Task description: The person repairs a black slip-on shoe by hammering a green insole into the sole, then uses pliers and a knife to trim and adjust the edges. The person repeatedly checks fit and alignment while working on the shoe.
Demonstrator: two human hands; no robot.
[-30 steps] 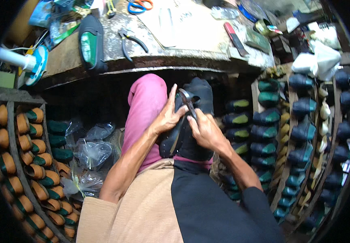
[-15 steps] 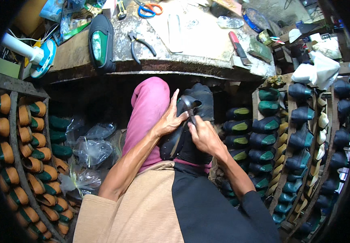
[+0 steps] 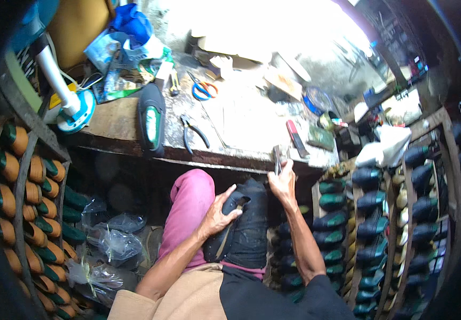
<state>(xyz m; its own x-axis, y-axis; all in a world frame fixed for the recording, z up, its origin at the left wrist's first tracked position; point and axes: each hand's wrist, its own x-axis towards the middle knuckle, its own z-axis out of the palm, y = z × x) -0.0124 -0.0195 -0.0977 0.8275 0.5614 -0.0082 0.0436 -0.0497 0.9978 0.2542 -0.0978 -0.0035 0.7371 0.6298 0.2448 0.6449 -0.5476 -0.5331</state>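
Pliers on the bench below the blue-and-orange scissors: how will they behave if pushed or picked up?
The pliers would probably slide or pivot rather than roll, lying flat with handles splayed. They look like metal, so likely rigid and fairly heavy for their size. Lifted by one handle, the other might swing about the joint.

Blk shoe (image 3: pixel 214 245), pink trouser leg (image 3: pixel 189 213), half-tan/half-blk shirt (image 3: pixel 221 293), org-&-blu scissors (image 3: pixel 201 86), org/dk-grn racked shoes (image 3: pixel 36 170)

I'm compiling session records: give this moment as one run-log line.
left hand: holds dark shoe | right hand: grips metal tool near bench | on bench: pliers, scissors
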